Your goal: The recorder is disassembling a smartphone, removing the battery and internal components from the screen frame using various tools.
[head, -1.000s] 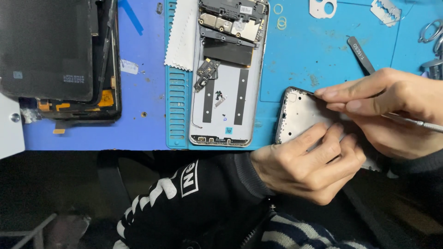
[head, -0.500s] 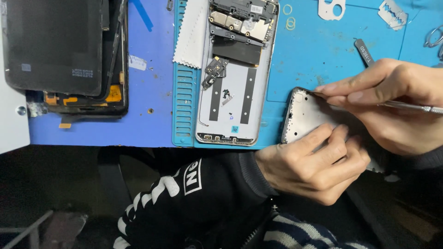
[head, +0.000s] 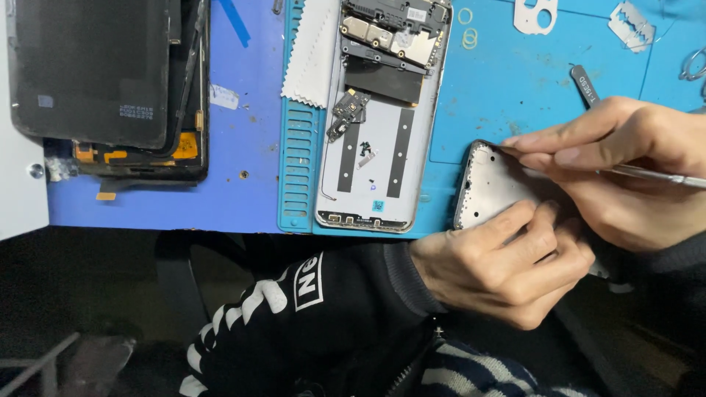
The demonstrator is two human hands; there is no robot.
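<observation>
My left hand [head: 507, 261] grips a silver phone frame [head: 489, 180] at the front edge of the blue mat [head: 500, 88], fingers pressing on its face. My right hand [head: 625, 165] pinches a thin metal tool [head: 662, 176], its tip hidden under my fingers near the frame's upper edge. An opened phone body [head: 382, 117] with exposed circuit boards and dark adhesive strips lies just left of the frame.
A black screen assembly [head: 103, 81] with orange flex parts lies at the left on the darker blue mat. A white wipe [head: 312, 51] sits beside the opened phone. Small metal plates [head: 533, 15], rings [head: 467, 26] and a dark pry tool [head: 586, 84] lie at the back.
The view has shifted slightly, so the things on the mat sit further right. My hands stay on the frame, the right fingers and tool still at its upper edge.
</observation>
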